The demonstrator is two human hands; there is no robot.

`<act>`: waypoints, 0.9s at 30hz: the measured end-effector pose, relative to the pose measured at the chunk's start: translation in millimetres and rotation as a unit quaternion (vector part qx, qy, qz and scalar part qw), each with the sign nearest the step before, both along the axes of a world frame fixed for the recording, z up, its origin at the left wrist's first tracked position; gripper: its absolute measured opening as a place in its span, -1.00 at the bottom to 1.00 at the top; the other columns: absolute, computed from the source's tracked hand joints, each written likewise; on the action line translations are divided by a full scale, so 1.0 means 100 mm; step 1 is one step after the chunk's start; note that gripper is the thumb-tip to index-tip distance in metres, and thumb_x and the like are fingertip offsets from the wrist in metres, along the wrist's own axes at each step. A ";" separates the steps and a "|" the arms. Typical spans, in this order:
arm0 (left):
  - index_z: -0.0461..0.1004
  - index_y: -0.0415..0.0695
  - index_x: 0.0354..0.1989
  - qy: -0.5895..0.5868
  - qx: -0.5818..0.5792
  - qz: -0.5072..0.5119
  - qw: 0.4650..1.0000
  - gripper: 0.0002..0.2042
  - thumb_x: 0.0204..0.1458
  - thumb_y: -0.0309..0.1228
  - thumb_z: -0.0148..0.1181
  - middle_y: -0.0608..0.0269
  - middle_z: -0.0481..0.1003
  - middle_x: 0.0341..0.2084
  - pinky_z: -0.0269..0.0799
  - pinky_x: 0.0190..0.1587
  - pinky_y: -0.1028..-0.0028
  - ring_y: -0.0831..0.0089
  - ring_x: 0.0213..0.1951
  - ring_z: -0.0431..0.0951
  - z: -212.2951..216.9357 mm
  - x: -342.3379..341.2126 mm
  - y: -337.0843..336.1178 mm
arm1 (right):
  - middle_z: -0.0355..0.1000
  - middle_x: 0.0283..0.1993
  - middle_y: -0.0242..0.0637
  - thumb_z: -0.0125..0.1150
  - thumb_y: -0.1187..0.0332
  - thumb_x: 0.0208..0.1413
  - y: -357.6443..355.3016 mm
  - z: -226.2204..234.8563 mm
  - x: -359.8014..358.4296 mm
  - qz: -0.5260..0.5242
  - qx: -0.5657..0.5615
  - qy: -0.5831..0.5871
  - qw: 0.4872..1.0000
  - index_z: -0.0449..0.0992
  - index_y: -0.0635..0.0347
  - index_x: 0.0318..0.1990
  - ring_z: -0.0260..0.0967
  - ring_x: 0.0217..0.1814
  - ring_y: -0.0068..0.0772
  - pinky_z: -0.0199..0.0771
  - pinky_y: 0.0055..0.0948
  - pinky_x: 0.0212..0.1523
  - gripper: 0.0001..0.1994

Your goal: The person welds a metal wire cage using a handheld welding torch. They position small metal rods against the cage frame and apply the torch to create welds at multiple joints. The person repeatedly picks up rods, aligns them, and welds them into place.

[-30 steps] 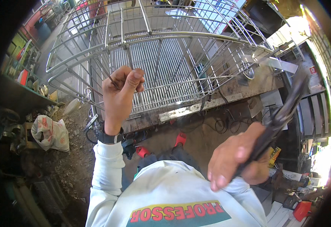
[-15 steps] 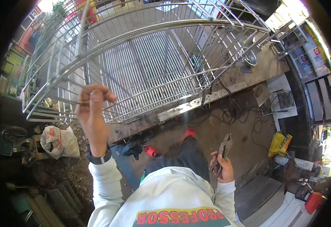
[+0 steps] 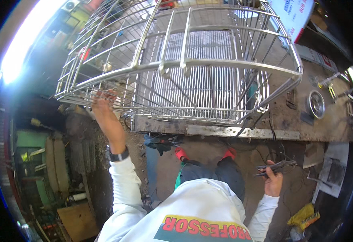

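A large cage of shiny metal wire point(image 3: 241, 64) stands on the workbench in front of me, with a slatted wire panel at its bottom. My left hand point(image 3: 105, 113) is at the cage's near left corner, its fingers closed around the thin wires there and partly covered by them. Low on my right and away from the cage, my right hand point(image 3: 272, 183) is wrapped round a pair of locking pliers point(image 3: 284, 165). The pliers' jaws point to the right.
The brown workbench point(image 3: 164, 126) has a pale metal strip point(image 3: 241, 132) along its near edge. A round metal bowl point(image 3: 316, 104) sits on its right part. Dark cables point(image 3: 272, 125) hang off the edge. A yellow bag point(image 3: 304, 218) lies on the floor at right.
My view has turned, so the cage sits further right and shows more upright. My left hand has gone onto the cage's corner wires. The pliers have swung from pointing up to pointing right.
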State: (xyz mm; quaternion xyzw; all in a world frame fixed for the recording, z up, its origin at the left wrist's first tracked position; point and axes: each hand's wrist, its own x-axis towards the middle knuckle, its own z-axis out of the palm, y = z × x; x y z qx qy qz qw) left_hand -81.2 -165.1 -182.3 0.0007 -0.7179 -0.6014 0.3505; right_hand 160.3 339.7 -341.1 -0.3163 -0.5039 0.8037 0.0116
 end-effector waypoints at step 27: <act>0.49 -0.22 -0.28 -0.508 -0.022 -0.409 0.758 -0.70 0.11 -0.23 0.41 0.39 0.33 -0.61 0.20 -0.45 0.43 0.61 -0.50 0.25 -1.10 1.63 3.18 | 0.59 -0.15 -0.30 0.47 0.35 0.10 0.27 0.17 -0.77 0.404 0.018 0.053 0.913 0.55 0.31 -0.01 0.52 -0.11 -0.51 0.52 -0.44 0.00 -0.64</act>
